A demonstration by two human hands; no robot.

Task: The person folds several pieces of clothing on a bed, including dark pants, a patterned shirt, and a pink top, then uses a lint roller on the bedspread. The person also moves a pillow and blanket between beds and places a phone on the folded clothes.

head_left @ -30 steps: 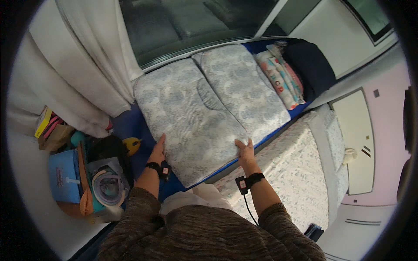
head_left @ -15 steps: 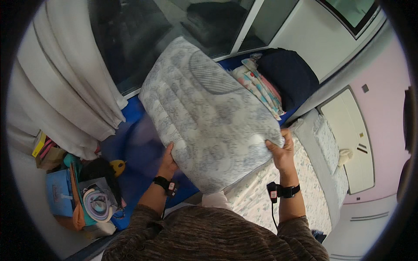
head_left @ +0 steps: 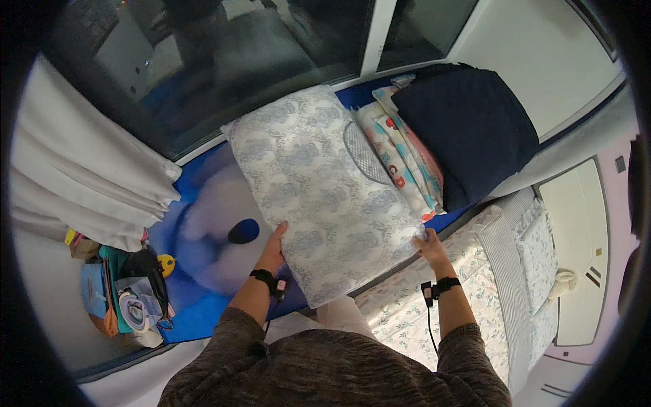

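A large white pillow (head_left: pixel 319 183) with a grey-blue pattern and a grey mesh panel along one side lies before me over the blue sill mat. My left hand (head_left: pixel 273 249) is closed on its near left edge, the fingers partly hidden beneath. At the near right corner, my right hand (head_left: pixel 432 245) grips the pillow with the thumb on top. The pillow's far edge is close to the window, and its right side is against a folded colourful printed cloth (head_left: pixel 397 152).
A dark navy folded bundle (head_left: pixel 468 129) sits beside the printed cloth. On the right is a bed with a floral sheet (head_left: pixel 434 305) and pillows (head_left: pixel 532 244). Bags and small items (head_left: pixel 135 292) crowd the left end of the blue mat (head_left: pixel 196 319), below a white curtain (head_left: pixel 88 163).
The pillow has gone from raised and tilted to lying flatter, its patterned face now upward. Both hands keep hold of it, and the head view has shifted.
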